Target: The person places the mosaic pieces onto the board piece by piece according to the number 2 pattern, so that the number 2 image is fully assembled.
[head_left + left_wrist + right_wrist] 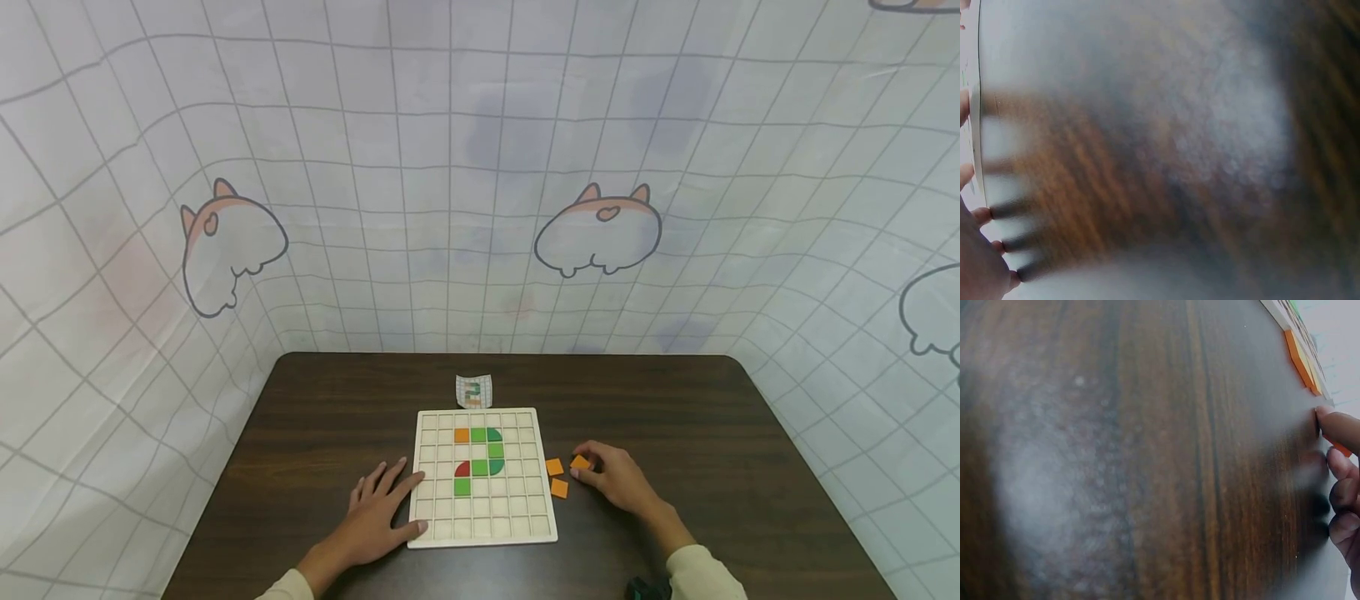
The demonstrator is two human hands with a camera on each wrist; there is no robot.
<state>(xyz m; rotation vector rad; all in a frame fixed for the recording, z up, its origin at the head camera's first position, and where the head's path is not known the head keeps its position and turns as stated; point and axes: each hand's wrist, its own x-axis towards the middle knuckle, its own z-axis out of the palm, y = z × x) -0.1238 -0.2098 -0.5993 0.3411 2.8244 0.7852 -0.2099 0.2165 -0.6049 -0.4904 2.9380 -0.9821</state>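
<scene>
A pale gridded board (517, 527) lies on the table. In its cells sit an orange square tile (462, 435), several green square tiles (496, 451), two dark green rounded tiles (493, 434) and a red rounded tile (462, 470). My left hand (372, 518) is spread at the board's left side, thumb and forefinger touching its edge. To the right of the board, my right hand (621, 480) pinches an orange square tile (580, 462) between thumb and forefinger, low over the table. Two loose orange tiles (554, 467) lie between that hand and the board.
Behind the board is a small paper card (474, 391) with a printed coloured pattern. A black object (647, 589) shows beside the right sleeve. The dark wooden table (337, 400) has a grid-patterned curtain (465, 250) around its back and sides.
</scene>
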